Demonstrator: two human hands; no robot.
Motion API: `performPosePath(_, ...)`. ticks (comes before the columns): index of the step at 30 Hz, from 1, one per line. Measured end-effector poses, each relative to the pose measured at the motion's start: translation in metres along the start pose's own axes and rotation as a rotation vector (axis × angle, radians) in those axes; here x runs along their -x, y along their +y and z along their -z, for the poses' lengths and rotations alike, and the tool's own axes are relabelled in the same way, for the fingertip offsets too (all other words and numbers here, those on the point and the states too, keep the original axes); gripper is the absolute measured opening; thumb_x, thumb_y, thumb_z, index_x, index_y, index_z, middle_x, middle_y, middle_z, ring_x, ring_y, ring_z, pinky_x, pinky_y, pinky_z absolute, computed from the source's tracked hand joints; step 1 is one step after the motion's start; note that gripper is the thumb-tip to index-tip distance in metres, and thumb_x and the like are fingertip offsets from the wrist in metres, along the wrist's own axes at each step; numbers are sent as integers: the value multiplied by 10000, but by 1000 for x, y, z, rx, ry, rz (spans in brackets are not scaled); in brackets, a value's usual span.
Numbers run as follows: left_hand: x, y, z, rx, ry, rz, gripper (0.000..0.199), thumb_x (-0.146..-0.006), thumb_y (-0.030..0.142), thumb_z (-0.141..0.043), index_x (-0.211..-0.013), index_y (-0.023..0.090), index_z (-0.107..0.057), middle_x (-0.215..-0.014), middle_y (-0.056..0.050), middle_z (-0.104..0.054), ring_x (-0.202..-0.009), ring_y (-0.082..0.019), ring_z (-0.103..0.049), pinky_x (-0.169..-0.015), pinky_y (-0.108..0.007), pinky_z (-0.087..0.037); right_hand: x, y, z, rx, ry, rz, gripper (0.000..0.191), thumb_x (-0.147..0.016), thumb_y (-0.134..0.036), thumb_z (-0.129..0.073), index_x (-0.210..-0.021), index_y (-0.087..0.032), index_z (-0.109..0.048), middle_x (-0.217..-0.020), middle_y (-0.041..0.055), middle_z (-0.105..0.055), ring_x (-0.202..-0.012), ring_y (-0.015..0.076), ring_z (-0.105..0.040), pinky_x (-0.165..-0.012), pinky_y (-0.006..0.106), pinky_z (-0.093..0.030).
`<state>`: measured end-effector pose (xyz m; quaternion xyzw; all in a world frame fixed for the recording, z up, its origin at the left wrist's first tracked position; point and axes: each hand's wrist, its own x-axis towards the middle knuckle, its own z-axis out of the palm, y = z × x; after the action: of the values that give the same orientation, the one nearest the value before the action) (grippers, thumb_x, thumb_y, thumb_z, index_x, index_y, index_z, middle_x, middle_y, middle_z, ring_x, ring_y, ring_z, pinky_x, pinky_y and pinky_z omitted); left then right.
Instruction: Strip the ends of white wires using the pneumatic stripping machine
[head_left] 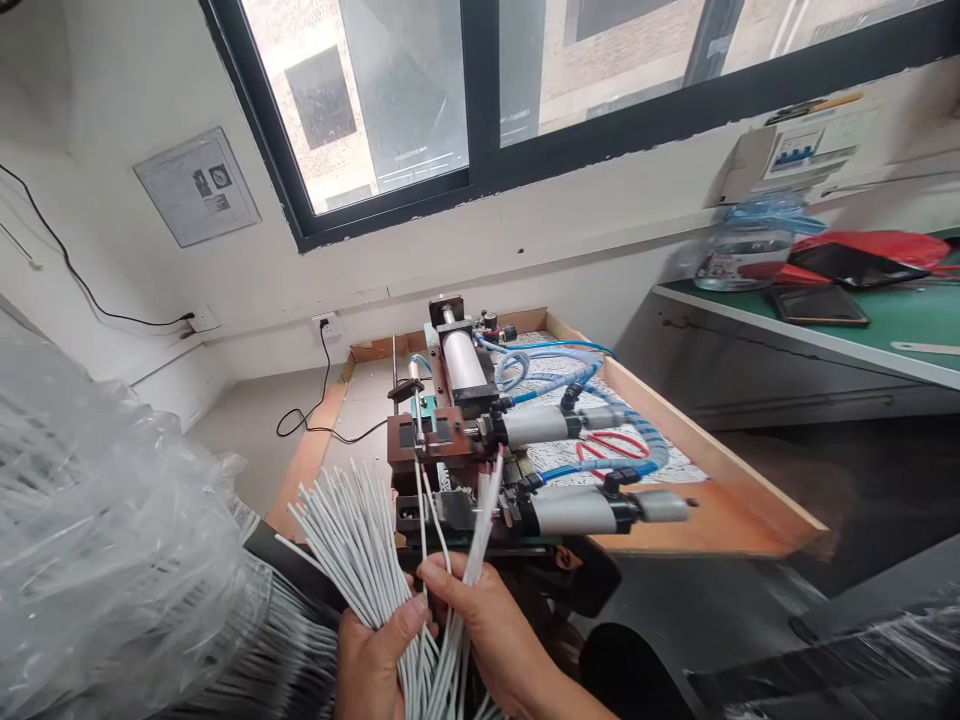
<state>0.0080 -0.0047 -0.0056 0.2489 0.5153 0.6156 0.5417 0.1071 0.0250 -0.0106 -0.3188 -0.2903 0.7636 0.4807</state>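
Note:
A thick, fanned-out bundle of white cables (pixel 352 545) is gripped in my left hand (pixel 379 655), the thumb pressed across it. My right hand (pixel 487 620) is closed on a smaller bunch of white cables (pixel 484 520), with thumb and forefinger pinching a single strand. Between the hands, two separate strands point up toward the machine. Just beyond the cable tips stands a pneumatic machine (pixel 439 430) with silver cylinders (pixel 574 510) and dark clamp blocks. The palms and the lower cable lengths are partly hidden.
Clear plastic wrapping (pixel 112 530) covers more cables at the left. The machine sits in a wooden-edged tray (pixel 720 480) with blue air hoses (pixel 652 440). A green table (pixel 915 320) at the right carries a plastic jar (pixel 742 250) and a phone-like dark slab (pixel 817 305).

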Motion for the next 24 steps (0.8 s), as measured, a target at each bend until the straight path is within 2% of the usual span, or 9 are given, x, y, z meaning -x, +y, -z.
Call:
performPosePath(5,-1,2,0,49,99,32,160,-510,175,-716,-651,137,-651,-588,-18,-667,-567,-190,-613,-590,-298,-463,3,4,6,148,171,145,275,-647,-379,-640,-538,-134,-581,-470,-22,-487,-486,109,-418,-519,237,-330)
performPosePath(9,-3,1,1,22,102,49,154,-487,188,-730,-587,133,-627,-492,-11,-636,-481,-180,-592,-523,-289,-463,-3,4,7,70,238,101,259,-623,-357,-656,-526,-136,-563,-449,-38,-443,-434,90,-344,-452,229,-285)
performPosePath(12,-4,3,-1,12,90,6,172,-487,187,-729,-620,135,-632,-499,-3,-633,-458,-156,-574,-511,-274,-463,-7,3,6,6,257,85,244,-609,-330,-669,-528,-131,-554,-461,-38,-448,-434,79,-332,-443,220,-267)
performPosePath(14,-3,4,-3,0,90,-29,202,-482,172,-727,-661,137,-641,-531,-2,-644,-464,-143,-569,-522,-266,-467,-8,1,5,-22,227,75,254,-614,-328,-667,-515,-132,-539,-459,-44,-434,-436,74,-329,-446,215,-268)
performPosePath(19,0,2,-5,-16,84,-46,220,-449,157,-728,-652,137,-644,-578,-25,-664,-503,-164,-584,-514,-274,-466,-2,-6,-3,-132,-79,-81,279,-608,-386,-668,-577,-127,-568,-525,-12,-508,-444,82,-389,-460,216,-313)
performPosePath(21,0,1,-5,-27,84,-47,240,-434,177,-733,-654,135,-647,-571,-31,-664,-494,-172,-580,-498,-280,-460,1,-6,-5,-125,-81,-81,292,-575,-392,-694,-596,-123,-582,-553,8,-550,-435,80,-400,-454,216,-317)
performPosePath(24,0,-1,-4,-53,118,-57,251,-413,200,-740,-638,142,-645,-536,-25,-655,-481,-172,-574,-510,-283,-458,4,-2,-2,-64,24,14,296,-582,-414,-686,-605,-131,-599,-543,5,-554,-461,97,-426,-487,231,-350)
